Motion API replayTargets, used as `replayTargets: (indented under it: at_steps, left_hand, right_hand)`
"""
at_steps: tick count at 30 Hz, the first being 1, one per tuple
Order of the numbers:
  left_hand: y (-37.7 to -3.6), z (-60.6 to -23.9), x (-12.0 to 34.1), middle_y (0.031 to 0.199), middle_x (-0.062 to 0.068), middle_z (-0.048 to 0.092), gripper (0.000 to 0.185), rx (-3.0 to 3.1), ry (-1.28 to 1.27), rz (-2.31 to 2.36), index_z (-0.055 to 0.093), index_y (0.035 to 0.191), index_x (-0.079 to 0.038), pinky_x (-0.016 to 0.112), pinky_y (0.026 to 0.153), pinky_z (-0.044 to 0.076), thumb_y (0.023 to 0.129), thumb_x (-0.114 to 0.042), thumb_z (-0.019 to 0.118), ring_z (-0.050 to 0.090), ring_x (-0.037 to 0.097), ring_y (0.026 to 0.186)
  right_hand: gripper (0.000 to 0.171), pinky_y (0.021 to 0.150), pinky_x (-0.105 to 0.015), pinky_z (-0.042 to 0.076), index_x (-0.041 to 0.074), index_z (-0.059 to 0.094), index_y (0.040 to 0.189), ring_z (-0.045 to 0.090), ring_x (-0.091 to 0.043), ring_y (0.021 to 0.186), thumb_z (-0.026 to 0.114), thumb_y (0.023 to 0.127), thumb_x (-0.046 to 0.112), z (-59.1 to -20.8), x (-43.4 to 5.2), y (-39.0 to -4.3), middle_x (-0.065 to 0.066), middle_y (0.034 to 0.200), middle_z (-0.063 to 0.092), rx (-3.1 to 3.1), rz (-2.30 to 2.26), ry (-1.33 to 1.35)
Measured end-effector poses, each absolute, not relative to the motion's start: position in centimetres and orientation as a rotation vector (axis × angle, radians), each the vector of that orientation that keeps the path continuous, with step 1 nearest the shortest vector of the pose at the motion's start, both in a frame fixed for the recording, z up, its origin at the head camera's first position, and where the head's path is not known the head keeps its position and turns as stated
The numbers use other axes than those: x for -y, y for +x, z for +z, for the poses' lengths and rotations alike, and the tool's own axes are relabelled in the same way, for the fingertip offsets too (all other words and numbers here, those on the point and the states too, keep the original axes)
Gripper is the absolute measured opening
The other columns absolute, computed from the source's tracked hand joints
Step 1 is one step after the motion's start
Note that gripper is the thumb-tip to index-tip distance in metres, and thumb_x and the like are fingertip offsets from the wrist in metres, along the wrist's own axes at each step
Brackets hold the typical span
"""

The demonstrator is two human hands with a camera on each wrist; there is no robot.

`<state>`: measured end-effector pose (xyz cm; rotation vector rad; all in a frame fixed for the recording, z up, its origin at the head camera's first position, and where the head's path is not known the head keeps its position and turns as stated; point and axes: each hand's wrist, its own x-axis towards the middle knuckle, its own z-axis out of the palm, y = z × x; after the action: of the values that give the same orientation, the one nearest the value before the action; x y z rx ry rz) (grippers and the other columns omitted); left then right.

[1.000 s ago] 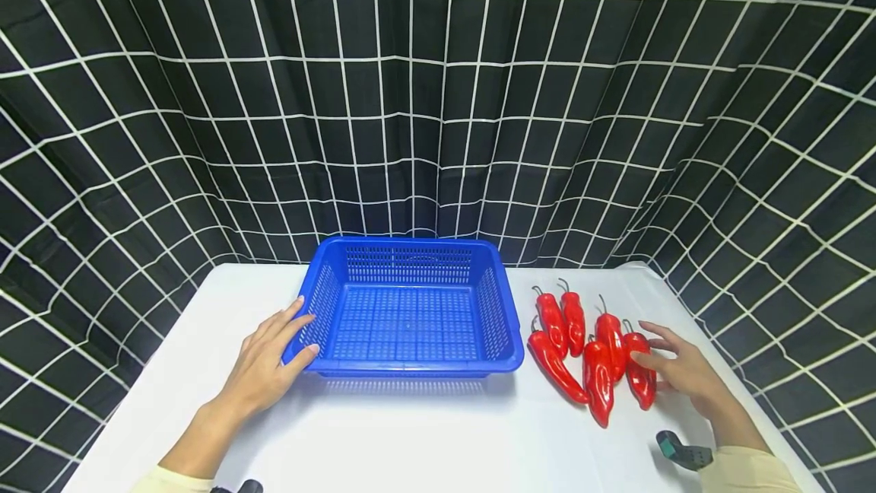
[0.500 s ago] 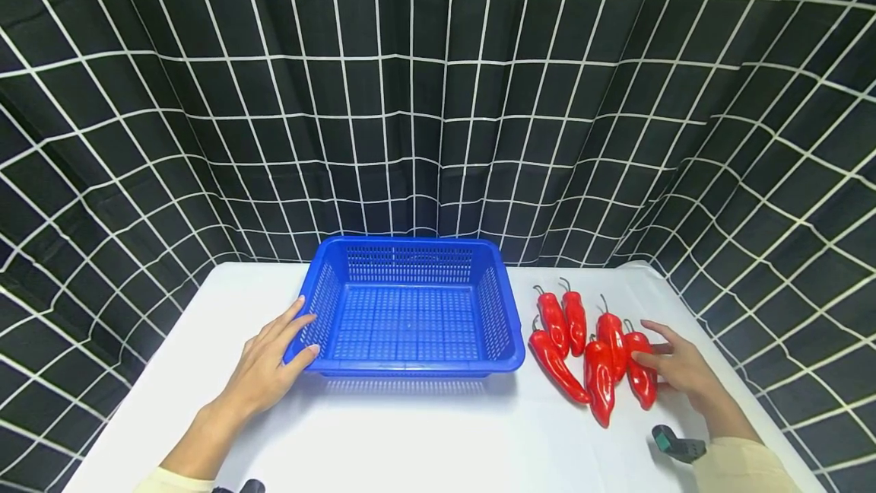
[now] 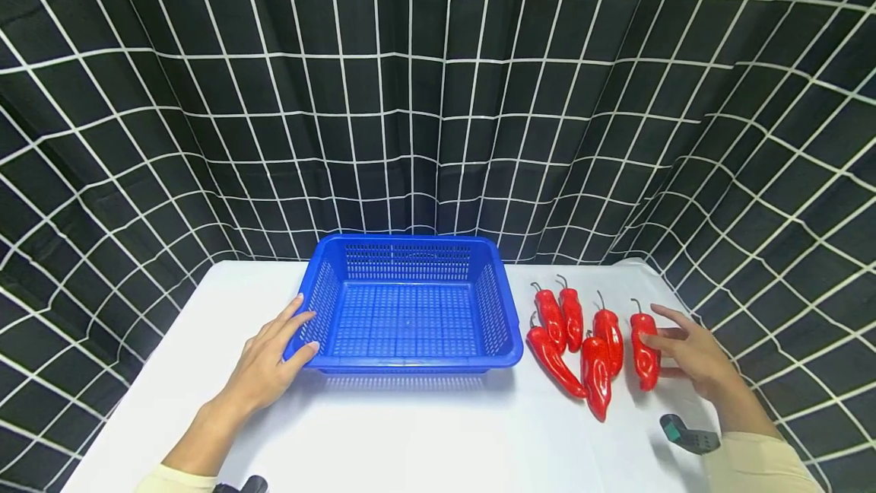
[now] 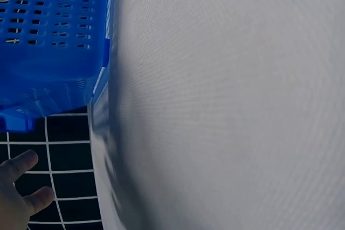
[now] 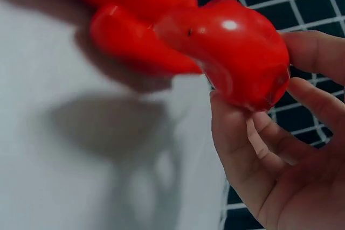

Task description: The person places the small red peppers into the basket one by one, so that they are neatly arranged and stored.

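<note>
On the right, my right hand pinches one red pepper between thumb and fingers. In the right wrist view this pepper is held off the white cloth, its shadow falling below. Several other red peppers lie in a loose group just left of it, stems mostly pointing away from me. My left hand rests with spread, fairly straight fingers on the left rim of a blue perforated plastic basket. The left wrist view shows the basket's side and two fingertips beside it; the remaining fingers are out of that view.
A white-covered table carries everything. Black cloth with a white grid closes off the back and both sides, close behind the basket. The peppers lie to the right of the basket, near the table's right side.
My right hand has taken hold of the rightmost pepper and raised it, shifting it slightly right and away from the other peppers. The left hand and basket stay in place.
</note>
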<state>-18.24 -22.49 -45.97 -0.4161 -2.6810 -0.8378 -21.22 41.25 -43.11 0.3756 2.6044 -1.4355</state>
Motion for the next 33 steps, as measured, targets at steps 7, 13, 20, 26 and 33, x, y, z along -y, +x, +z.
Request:
replayTargets:
  at_steps: [7,13,20,26,33]
  left_hand:
    - [-18.2,-46.0,22.6,0.155,0.01,0.029,0.053,2.678,-0.413,-0.86,0.05,0.139,-0.007,0.07,0.093,0.025,0.094,-0.035,0.057,0.032,0.045,0.133]
    - [-18.1,-46.0,22.5,0.155,0.01,0.029,0.053,2.679,-0.408,-0.859,0.05,0.139,-0.007,0.071,0.092,0.027,0.094,-0.035,0.057,0.036,0.045,0.131]
    - [-18.1,-46.0,22.5,0.156,0.008,0.028,0.053,2.689,-0.398,-0.86,0.05,0.139,-0.007,0.071,0.094,0.027,0.095,-0.035,0.057,0.034,0.045,0.132]
    - [-18.2,-46.0,22.4,0.155,0.009,0.028,0.052,2.681,-0.405,-0.87,0.05,0.139,-0.007,0.072,0.094,0.027,0.095,-0.034,0.057,0.034,0.046,0.132]
    - [-18.2,-45.9,22.4,0.155,0.01,0.028,0.052,2.679,-0.405,-0.872,0.051,0.138,-0.006,0.072,0.095,0.027,0.095,-0.034,0.057,0.033,0.046,0.133]
  right_hand:
    - [0.09,0.075,-0.049,0.055,0.01,0.016,0.154,0.061,-0.031,0.1,0.07,0.088,0.037,-40.8,-39.3,-21.4,-0.034,0.14,0.032,-2.598,-1.536,0.245]
    - [0.086,0.073,-0.045,0.056,0.009,0.02,0.154,0.058,-0.021,0.097,0.07,0.088,0.035,-39.1,-37.4,-21.3,-0.031,0.142,0.031,-2.61,-1.604,0.175]
    - [0.081,0.074,-0.047,0.055,0.017,0.025,0.154,0.058,-0.011,0.095,0.07,0.088,0.033,-37.2,-35.2,-20.7,-0.023,0.14,0.033,-2.551,-1.759,0.055]
    - [0.072,0.075,-0.045,0.055,0.022,0.03,0.152,0.056,-0.01,0.101,0.068,0.091,0.026,-36.1,-33.7,-20.6,-0.013,0.135,0.036,-2.483,-1.862,-0.025]
    - [0.07,0.075,-0.044,0.055,0.024,0.032,0.151,0.054,-0.013,0.106,0.068,0.091,0.023,-35.1,-31.8,-20.9,-0.011,0.136,0.036,-2.43,-1.932,-0.065]
